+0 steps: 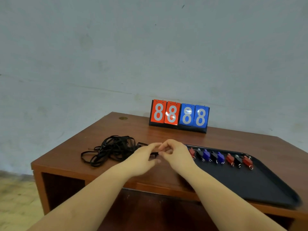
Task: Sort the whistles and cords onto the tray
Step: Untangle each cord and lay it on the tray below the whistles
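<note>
On the left of the table (116, 129) lies a loose tangle of black cords (110, 150), none of it on the tray. Just right of the tangle, the left hand (143, 157) and right hand (175, 152) meet over the bare wood, fingers curled in a narrow pinch on a small black piece (154, 154) between them; it looks like a cord end or clip, but I cannot tell which, nor whether it joins the tangle. Behind them stands a scoreboard (179, 115) showing 8s. Further right, the black tray (250, 182) holds a row of whistles (220, 157) along its far side, red, black and blue, all lying down.

By my judgement the whistles are sorted and the cords are all left to do, with the near part of the tray free for them.

The right hand hides the tray's left end and perhaps a whistle there. The tray's near right corner is blurred, and the whistle rings are too small to read clearly
</note>
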`<state>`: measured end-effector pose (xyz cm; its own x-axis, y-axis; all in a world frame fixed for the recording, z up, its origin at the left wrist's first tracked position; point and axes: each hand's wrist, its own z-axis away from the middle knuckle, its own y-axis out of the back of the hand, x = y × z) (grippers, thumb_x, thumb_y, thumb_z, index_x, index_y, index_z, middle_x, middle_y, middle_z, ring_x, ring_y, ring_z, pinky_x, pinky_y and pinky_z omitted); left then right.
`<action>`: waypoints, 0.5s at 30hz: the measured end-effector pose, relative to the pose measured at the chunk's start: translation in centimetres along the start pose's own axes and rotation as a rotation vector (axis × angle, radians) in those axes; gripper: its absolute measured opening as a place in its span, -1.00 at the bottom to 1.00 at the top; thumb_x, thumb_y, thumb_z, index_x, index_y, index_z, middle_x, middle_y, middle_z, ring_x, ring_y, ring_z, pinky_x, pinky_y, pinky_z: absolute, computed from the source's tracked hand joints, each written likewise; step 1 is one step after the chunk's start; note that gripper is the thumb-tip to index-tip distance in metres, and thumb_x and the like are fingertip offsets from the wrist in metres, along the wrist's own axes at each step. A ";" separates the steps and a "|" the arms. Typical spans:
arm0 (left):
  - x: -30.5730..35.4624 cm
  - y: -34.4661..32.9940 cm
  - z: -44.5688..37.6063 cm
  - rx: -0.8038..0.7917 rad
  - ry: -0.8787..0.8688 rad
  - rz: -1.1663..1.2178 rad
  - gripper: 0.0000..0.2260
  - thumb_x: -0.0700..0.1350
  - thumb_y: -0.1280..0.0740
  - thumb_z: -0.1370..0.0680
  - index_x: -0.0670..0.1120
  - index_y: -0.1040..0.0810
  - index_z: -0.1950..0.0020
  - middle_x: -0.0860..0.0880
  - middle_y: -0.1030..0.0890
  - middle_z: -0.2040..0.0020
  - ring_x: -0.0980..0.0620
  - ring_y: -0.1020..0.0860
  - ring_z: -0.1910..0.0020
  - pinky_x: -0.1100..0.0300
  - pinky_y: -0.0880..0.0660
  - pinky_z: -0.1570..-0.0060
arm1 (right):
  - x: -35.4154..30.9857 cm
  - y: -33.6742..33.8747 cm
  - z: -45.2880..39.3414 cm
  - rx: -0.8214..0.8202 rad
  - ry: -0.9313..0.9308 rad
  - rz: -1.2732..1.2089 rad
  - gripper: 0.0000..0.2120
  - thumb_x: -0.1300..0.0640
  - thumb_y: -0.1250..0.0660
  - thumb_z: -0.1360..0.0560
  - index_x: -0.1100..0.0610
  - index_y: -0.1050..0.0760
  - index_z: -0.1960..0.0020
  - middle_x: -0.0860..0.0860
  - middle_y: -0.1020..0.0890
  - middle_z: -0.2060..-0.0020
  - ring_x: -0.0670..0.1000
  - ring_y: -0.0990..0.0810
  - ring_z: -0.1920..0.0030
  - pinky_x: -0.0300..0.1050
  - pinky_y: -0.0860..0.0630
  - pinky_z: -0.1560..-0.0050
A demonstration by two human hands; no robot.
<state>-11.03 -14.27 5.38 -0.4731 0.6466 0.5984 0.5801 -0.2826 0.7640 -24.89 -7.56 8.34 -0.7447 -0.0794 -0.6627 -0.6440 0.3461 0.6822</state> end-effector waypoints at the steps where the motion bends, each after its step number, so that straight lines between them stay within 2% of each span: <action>1: 0.3 -0.5 -0.2 -0.007 0.012 0.046 -0.63 0.05 -0.27 -0.55 0.13 -0.34 -0.35 0.08 -0.51 -0.26 0.15 -0.48 -0.18 0.23 -0.42 -0.17 | 0.1 0.6 0.1 0.007 0.004 0.025 -0.85 0.18 -0.34 -0.50 -0.06 -0.48 0.15 -0.19 -0.55 0.17 -0.20 -0.50 0.14 -0.40 -0.35 0.20; 3: 0.5 -1.0 -0.3 0.022 0.028 0.047 -0.90 0.07 -0.22 -0.57 0.12 -0.48 -0.04 0.08 -0.58 0.06 0.15 -0.53 0.10 0.26 -0.45 0.07 | 0.7 2.2 0.3 0.022 -0.008 0.113 -0.89 0.18 -0.32 -0.51 -0.03 -0.50 0.08 -0.18 -0.54 0.15 -0.22 -0.48 0.15 -0.36 -0.41 0.11; 5: 0.4 -1.0 0.0 0.033 0.037 0.042 -0.84 0.10 -0.19 -0.58 0.11 -0.48 0.14 0.02 -0.56 0.22 0.07 -0.51 0.24 0.19 -0.43 0.18 | 2.3 4.0 0.5 0.031 -0.060 0.185 -0.88 0.21 -0.29 -0.53 0.01 -0.52 0.04 -0.12 -0.58 0.11 -0.17 -0.51 0.12 -0.29 -0.45 0.05; 8: -0.4 -0.9 0.5 0.023 0.048 0.021 -0.76 0.12 -0.14 -0.59 0.08 -0.49 0.18 -0.14 -0.61 0.13 -0.12 -0.56 0.14 0.00 -0.47 0.10 | 5.6 6.3 1.0 0.027 -0.194 0.319 -0.85 0.23 -0.23 -0.55 0.01 -0.51 0.06 -0.04 -0.59 0.07 -0.06 -0.56 0.09 -0.25 -0.46 0.10; 10: -0.7 -0.7 0.8 0.027 0.059 0.008 -0.74 0.11 -0.12 -0.60 0.09 -0.49 0.20 -0.17 -0.62 0.10 -0.16 -0.57 0.10 -0.04 -0.48 0.03 | 7.0 7.0 1.6 -0.014 -0.286 0.343 -0.81 0.25 -0.23 -0.54 -0.02 -0.50 0.08 -0.02 -0.57 0.11 0.00 -0.58 0.06 -0.19 -0.48 0.06; 11: -0.7 -0.7 0.8 0.029 0.055 -0.004 -0.74 0.10 -0.11 -0.61 0.09 -0.49 0.19 -0.17 -0.62 0.10 -0.16 -0.57 0.09 -0.04 -0.48 0.03 | 7.2 7.0 1.8 -0.040 -0.289 0.368 -0.82 0.23 -0.24 -0.53 -0.03 -0.51 0.02 -0.02 -0.58 0.10 0.01 -0.58 0.02 -0.16 -0.50 0.00; 13: -0.3 -0.8 0.6 0.037 0.034 -0.015 -0.74 0.09 -0.11 -0.61 0.08 -0.51 0.17 -0.12 -0.62 0.11 -0.12 -0.57 0.11 -0.02 -0.48 0.03 | 6.4 6.3 2.1 -0.046 -0.165 0.477 -0.73 0.12 -0.27 -0.54 -0.01 -0.48 -0.24 -0.02 -0.57 -0.13 0.00 -0.52 -0.17 -0.09 -0.45 -0.22; 15: 0.7 -0.9 0.4 0.042 0.005 0.007 -0.74 0.08 -0.11 -0.61 0.06 -0.52 0.14 -0.04 -0.61 0.13 -0.01 -0.56 0.12 0.04 -0.48 0.04 | 4.2 4.9 2.3 -0.052 -0.011 0.427 -0.61 0.03 -0.20 -0.58 -0.02 -0.34 -0.40 -0.04 -0.46 -0.33 -0.01 -0.40 -0.34 -0.08 -0.32 -0.36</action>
<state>-11.63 -13.25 4.98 -0.4719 0.6413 0.6050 0.6106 -0.2572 0.7490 -30.77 -4.04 8.16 -0.9445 0.0710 -0.3208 -0.2869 0.2980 0.9104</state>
